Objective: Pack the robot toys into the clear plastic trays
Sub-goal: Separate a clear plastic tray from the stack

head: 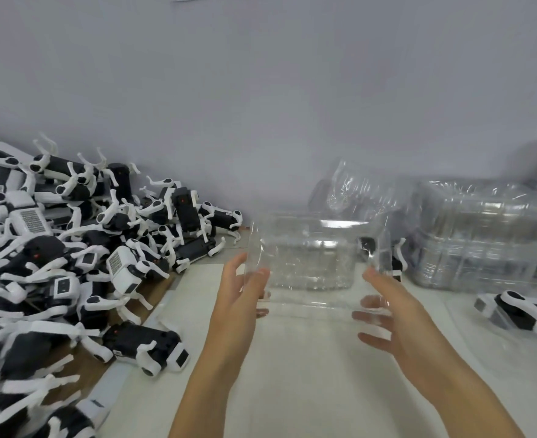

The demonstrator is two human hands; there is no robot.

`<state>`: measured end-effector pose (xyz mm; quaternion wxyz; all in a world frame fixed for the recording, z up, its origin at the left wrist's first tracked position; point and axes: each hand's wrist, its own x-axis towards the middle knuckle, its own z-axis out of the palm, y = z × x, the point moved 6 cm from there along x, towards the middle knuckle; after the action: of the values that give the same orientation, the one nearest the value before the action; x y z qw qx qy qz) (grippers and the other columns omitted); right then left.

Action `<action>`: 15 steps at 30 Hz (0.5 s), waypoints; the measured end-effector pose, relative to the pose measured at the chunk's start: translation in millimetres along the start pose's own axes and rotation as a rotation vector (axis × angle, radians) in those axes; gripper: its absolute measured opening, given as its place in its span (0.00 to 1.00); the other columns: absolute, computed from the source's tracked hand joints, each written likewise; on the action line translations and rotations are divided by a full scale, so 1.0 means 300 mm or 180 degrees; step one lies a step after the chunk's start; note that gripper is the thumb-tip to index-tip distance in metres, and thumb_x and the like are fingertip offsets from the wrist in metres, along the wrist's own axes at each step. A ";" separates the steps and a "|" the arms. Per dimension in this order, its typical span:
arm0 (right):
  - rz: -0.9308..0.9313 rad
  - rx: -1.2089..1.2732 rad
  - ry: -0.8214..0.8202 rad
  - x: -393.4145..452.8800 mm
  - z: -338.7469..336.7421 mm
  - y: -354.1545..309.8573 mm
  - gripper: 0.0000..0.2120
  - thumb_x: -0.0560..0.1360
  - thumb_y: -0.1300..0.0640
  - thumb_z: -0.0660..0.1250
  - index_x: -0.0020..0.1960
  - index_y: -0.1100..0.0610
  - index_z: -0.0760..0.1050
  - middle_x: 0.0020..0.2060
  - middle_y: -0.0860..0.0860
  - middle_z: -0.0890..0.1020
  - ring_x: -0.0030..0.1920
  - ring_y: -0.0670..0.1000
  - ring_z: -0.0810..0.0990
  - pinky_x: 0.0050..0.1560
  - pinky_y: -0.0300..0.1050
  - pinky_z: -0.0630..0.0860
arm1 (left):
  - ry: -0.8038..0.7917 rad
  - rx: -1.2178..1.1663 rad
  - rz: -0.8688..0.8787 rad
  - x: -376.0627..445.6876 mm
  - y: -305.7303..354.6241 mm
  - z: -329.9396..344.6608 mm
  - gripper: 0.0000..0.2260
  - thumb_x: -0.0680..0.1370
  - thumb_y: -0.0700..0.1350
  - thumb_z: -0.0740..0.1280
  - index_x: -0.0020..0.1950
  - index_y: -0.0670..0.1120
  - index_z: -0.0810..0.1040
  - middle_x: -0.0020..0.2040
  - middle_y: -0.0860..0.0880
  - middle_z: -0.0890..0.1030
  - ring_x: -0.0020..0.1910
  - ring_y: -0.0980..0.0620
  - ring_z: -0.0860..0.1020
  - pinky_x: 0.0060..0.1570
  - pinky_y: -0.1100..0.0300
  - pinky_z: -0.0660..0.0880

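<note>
A clear plastic tray (314,257) is lifted above the white table, tilted up toward me. My left hand (240,295) grips its left edge, thumb on the near face. My right hand (387,314) holds its right side, fingers spread behind the clear plastic. A big heap of black-and-white robot dog toys (71,248) covers the left of the table. One robot toy (153,347) lies loose at the heap's near edge. Another robot toy (513,311) lies inside a clear tray at the right.
A tall stack of clear trays (482,232) stands at the back right, with more loose clear trays (349,184) behind the held one. A grey wall closes off the back. White tabletop (308,390) lies between my forearms.
</note>
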<state>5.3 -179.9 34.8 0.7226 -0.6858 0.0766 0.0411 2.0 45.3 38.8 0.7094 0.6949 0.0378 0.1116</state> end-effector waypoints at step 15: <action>0.0469 -0.1793 0.0226 0.011 -0.057 0.053 0.33 0.74 0.30 0.56 0.35 0.61 0.75 0.31 0.55 0.84 0.32 0.53 0.82 0.42 0.46 0.79 | 0.1618 0.2014 0.0719 -0.046 0.136 -0.158 0.12 0.78 0.47 0.69 0.61 0.50 0.77 0.51 0.53 0.79 0.53 0.53 0.76 0.48 0.59 0.72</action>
<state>5.0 -196.3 17.9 0.4956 -0.8530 0.1370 0.0890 -25.7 88.9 76.6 0.4124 0.8286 0.1676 0.3394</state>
